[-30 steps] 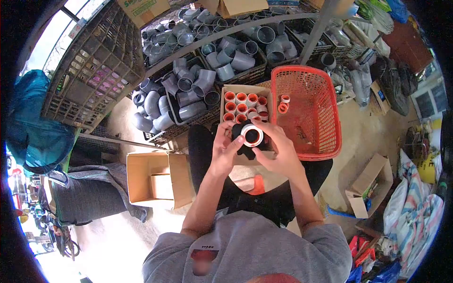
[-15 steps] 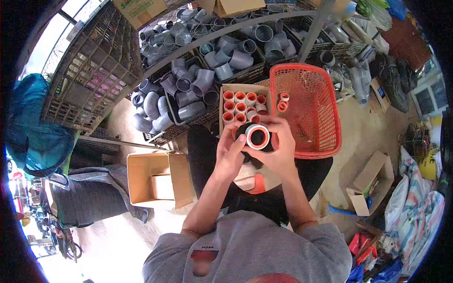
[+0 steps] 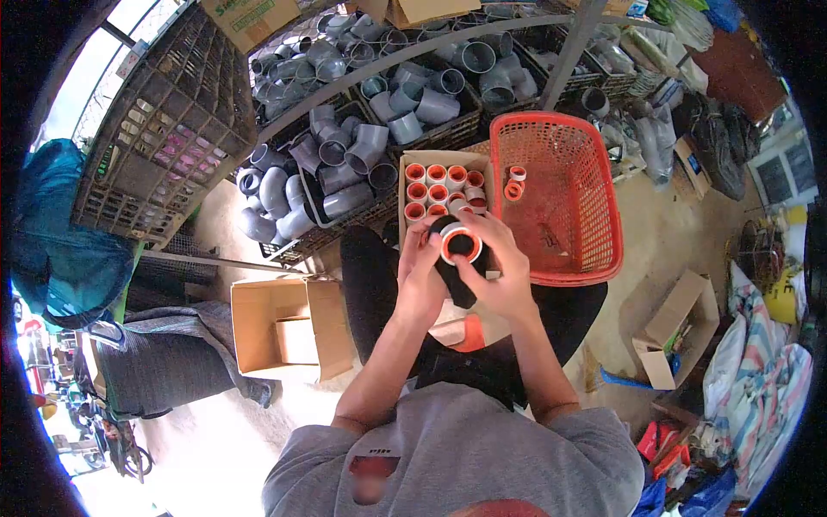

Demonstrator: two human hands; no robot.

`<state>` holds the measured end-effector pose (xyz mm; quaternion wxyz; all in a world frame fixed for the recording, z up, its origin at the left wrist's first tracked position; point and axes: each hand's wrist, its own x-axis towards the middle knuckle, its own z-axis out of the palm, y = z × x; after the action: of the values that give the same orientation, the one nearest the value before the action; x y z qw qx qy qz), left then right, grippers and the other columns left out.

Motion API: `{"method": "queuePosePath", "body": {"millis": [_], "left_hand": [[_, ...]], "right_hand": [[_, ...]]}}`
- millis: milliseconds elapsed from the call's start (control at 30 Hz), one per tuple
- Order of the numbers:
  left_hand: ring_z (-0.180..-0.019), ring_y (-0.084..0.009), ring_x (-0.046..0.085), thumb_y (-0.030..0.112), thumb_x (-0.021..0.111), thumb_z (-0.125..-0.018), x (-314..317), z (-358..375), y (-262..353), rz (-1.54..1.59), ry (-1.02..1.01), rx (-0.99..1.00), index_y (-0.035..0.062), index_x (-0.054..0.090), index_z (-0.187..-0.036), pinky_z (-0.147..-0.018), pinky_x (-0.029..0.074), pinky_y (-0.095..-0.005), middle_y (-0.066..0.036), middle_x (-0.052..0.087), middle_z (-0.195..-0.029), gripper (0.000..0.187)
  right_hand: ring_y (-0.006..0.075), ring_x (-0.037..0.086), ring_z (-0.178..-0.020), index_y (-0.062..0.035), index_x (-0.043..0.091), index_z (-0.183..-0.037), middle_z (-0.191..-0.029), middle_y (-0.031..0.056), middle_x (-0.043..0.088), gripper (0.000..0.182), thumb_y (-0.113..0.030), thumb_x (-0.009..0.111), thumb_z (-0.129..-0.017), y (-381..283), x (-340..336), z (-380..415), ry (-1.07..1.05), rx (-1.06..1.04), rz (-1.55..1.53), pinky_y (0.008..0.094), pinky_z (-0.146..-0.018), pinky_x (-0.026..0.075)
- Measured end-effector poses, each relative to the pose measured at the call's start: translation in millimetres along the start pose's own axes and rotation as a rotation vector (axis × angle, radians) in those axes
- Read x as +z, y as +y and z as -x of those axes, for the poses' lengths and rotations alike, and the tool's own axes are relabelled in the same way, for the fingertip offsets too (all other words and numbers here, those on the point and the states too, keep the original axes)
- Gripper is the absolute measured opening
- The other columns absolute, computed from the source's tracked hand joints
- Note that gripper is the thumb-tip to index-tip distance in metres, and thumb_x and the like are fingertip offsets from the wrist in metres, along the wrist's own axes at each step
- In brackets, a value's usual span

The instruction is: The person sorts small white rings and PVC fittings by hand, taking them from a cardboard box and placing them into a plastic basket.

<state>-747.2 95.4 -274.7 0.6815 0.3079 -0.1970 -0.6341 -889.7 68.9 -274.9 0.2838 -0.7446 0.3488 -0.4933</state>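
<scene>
Both hands are closed round a white pipe fitting (image 3: 475, 255) with an orange inside, its round mouth facing me. My left hand (image 3: 419, 274) grips from the left, and my right hand (image 3: 501, 274) from the right, its thumb at the lower rim. A soft black piece (image 3: 459, 289), which looks like cloth, is held with the fitting and hangs below it. Black also shows inside the mouth. Just beyond my fingers, a cardboard box (image 3: 402, 185) holds several similar white and orange fittings (image 3: 436, 173) in rows; its near part is hidden by my hands.
A red plastic basket (image 3: 613, 207) with a few small fittings (image 3: 515, 183) stands right of the box. Black crates of grey pipe elbows (image 3: 369, 148) fill the back. An open cardboard box (image 3: 330, 332) sits at left, another (image 3: 655, 362) at right.
The fitting has shifted slightly left and tilted. My right thumb has moved onto its lower rim. The black piece now hangs lower, in front of my lap.
</scene>
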Motion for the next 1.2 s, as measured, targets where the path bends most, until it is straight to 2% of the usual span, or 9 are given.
{"method": "queuePosePath", "body": {"millis": [167, 267, 400, 533, 633, 700, 900, 1000, 1200], "left_hand": [[-0.123, -0.0178, 0.053, 0.008, 0.064, -0.098, -11.9, -4.6, -5.8, -0.228, -0.048, 0.12, 0.0051, 0.051, -0.135, -0.107, 0.04, -0.0346, -0.009, 0.058, -0.128, 0.039], [-0.118, -0.0158, 0.055, 0.01, 0.062, -0.101, -11.9, -9.4, -6.2, -0.365, -0.005, 0.222, 0.0044, 0.052, -0.133, -0.104, 0.042, -0.0322, -0.007, 0.059, -0.124, 0.033], [-0.099, -0.0074, 0.056, 0.015, 0.058, -0.105, -16.8, -16.5, -6.5, -0.484, 0.097, 0.247, 0.0052, 0.057, -0.123, -0.09, 0.046, -0.0247, 0.0, 0.061, -0.107, 0.02], [-0.091, -0.0047, 0.054, 0.019, 0.064, -0.103, -36.1, -25.2, -21.2, -0.401, 0.23, 0.134, 0.0084, 0.059, -0.107, -0.081, 0.046, -0.0232, 0.002, 0.061, -0.099, 0.012], [-0.085, -0.0043, 0.054, 0.023, 0.066, -0.102, -47.4, -29.0, -29.5, -0.37, 0.245, 0.097, 0.008, 0.058, -0.101, -0.076, 0.047, -0.0228, 0.003, 0.06, -0.094, 0.017], [-0.086, -0.009, 0.061, 0.029, 0.063, -0.103, -47.7, -29.3, -27.8, -0.302, 0.261, -0.011, 0.0064, 0.059, -0.104, -0.08, 0.051, -0.0262, -0.001, 0.063, -0.097, 0.023], [-0.103, -0.0229, 0.068, 0.029, 0.061, -0.101, -52.5, -18.6, -25.7, -0.071, 0.139, -0.203, 0.0042, 0.052, -0.125, -0.091, 0.057, -0.0396, -0.011, 0.065, -0.113, 0.037], [-0.11, -0.0282, 0.067, 0.022, 0.065, -0.096, -64.9, -18.4, -32.5, -0.11, 0.043, -0.183, 0.0014, 0.043, -0.136, -0.093, 0.058, -0.0458, -0.014, 0.063, -0.123, 0.05], [-0.113, -0.0199, 0.063, 0.007, 0.067, -0.097, -56.9, -14.1, -25.2, -0.183, 0.086, -0.133, 0.0001, 0.05, -0.129, -0.1, 0.051, -0.0354, -0.011, 0.062, -0.122, 0.037]], "right_hand": [[0.0283, 0.056, -0.13, -0.0004, 0.059, -0.133, -0.134, 0.016, 0.064, 0.055, 0.003, 0.076, -0.081, -0.9, 2.2, 2.1, 0.082, 0.126, -0.059, 0.0373, -0.111, 0.042], [0.0269, 0.064, -0.117, -0.0006, 0.062, -0.124, -0.123, 0.0145, 0.068, 0.039, -0.005, 0.073, -0.087, -27.3, -5.8, -11.5, 0.243, 0.106, -0.11, 0.0443, -0.11, 0.043], [0.0243, 0.069, -0.073, -0.0047, 0.063, -0.092, -0.087, 0.0091, 0.069, 0.006, -0.009, 0.068, -0.092, -79.9, -52.1, -32.0, 0.327, -0.295, -0.826, 0.0639, -0.099, 0.046], [0.0213, 0.062, -0.056, -0.0085, 0.063, -0.072, -0.066, 0.0081, 0.061, 0.026, -0.022, 0.07, -0.092, -149.9, -87.1, -59.5, 0.047, -0.94, -1.343, 0.0473, -0.062, 0.057], [0.018, 0.035, -0.034, -0.0174, 0.046, -0.052, -0.044, 0.003, 0.04, 0.04, 0.01, 0.061, -0.076, -206.6, -83.0, -70.8, 0.181, -0.889, -1.586, 0.0328, -0.039, 0.037], [0.0157, 0.051, -0.043, -0.0161, 0.041, -0.049, -0.052, 0.0051, 0.052, 0.048, 0.0, 0.057, -0.092, -200.9, -86.3, -83.3, 0.178, -1.415, -1.402, 0.0609, -0.064, 0.049], [0.0151, 0.057, -0.055, -0.0179, 0.032, -0.051, -0.05, 0.0002, 0.04, 0.049, 0.009, 0.056, -0.085, -221.8, -123.4, -62.2, -0.115, -0.799, -1.335, 0.031, -0.064, 0.05], [0.0135, 0.057, -0.054, -0.0177, 0.033, -0.051, -0.05, -0.0004, 0.041, 0.048, 0.01, 0.056, -0.084, -220.6, -127.8, -60.0, -0.108, -0.801, -1.211, 0.0281, -0.06, 0.046], [0.0112, 0.057, -0.054, -0.015, 0.037, -0.052, -0.051, -0.0004, 0.042, 0.045, 0.012, 0.059, -0.081, -204.9, -125.6, -66.9, -0.272, -0.839, -1.291, 0.0254, -0.056, 0.044]]}}
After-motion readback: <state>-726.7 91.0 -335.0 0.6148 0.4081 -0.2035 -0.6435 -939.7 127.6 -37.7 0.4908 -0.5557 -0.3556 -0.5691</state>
